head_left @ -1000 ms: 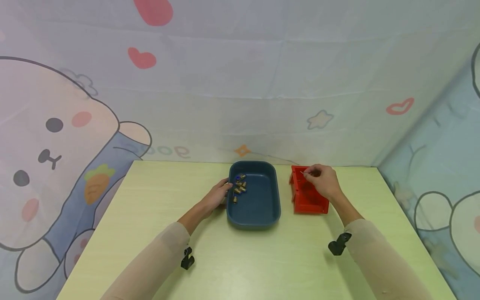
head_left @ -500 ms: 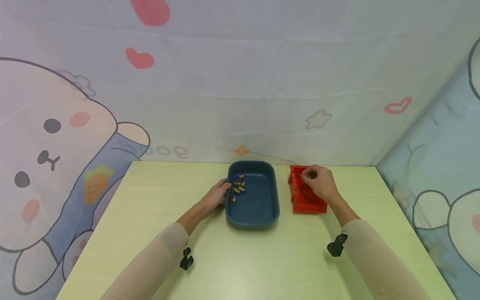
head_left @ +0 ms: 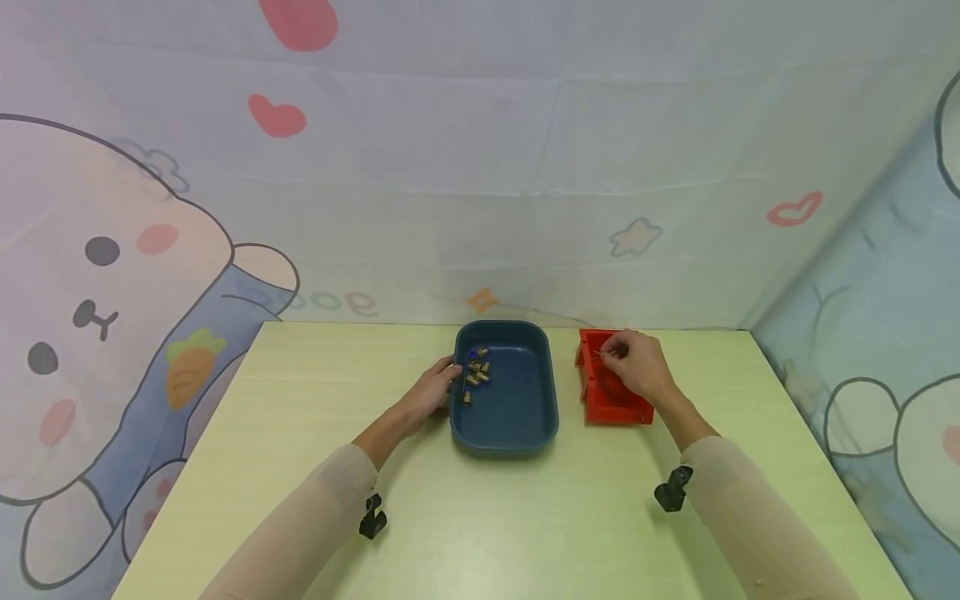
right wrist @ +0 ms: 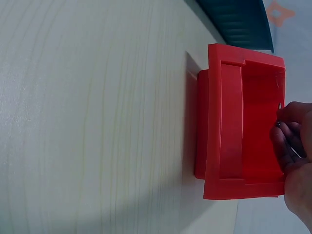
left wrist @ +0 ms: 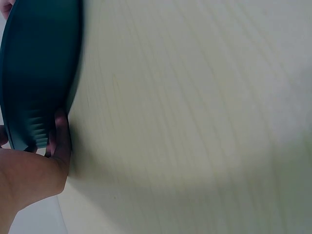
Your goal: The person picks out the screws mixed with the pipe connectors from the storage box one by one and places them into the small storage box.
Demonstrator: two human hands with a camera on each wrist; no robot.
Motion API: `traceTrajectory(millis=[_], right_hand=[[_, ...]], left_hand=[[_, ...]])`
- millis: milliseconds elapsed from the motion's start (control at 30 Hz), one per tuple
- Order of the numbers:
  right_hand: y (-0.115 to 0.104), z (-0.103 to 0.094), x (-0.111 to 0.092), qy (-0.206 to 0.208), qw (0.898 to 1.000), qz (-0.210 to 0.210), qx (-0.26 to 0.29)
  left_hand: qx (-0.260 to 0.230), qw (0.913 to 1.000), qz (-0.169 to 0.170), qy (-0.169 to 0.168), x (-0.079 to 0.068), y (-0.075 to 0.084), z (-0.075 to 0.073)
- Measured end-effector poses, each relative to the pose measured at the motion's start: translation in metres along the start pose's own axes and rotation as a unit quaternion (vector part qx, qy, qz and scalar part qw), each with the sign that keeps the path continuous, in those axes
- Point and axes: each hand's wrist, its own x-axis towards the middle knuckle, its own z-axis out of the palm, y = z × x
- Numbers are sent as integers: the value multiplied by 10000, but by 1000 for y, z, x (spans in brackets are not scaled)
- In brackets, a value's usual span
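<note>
My left hand (head_left: 432, 392) holds the left side of a dark blue tray (head_left: 506, 450), thumb at the rim and fingers against the outer wall. Several small brass-coloured fittings (head_left: 482, 377) with some blue parts lie along the tray's left side. Over a red plastic bin (head_left: 618, 414), my right hand (head_left: 643, 362) pinches a small, thin metal piece (right wrist: 280, 106) that looks like a screw. Much of the bin's inside is covered by that hand in the head view. The left wrist view shows the left hand (left wrist: 36, 170) at the tray's outer wall (left wrist: 41, 63).
Both containers stand near the back edge of a pale wood-grain table (head_left: 495, 533), with a gap between them. A printed cloth (head_left: 450, 167) hangs behind the table, and another covers the right side. A black wrist device (head_left: 672, 489) sits at each sleeve cuff.
The right hand's fingertips have dipped slightly toward the bin's near end, still pinching the metal piece. The left hand and tray have stayed put; the head view has shifted a little.
</note>
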Motion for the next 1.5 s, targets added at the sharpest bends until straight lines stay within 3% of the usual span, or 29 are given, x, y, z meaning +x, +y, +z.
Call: traceTrajectory(millis=[1000,1500], right_hand=[[4,2,3,88,9999,-20,72],[0,-6,7,-283,9985,324,334]], left_hand=[[114,9999,68,-80,1,-2,-2],[-86,9999,-65,23,0,-1,-3]])
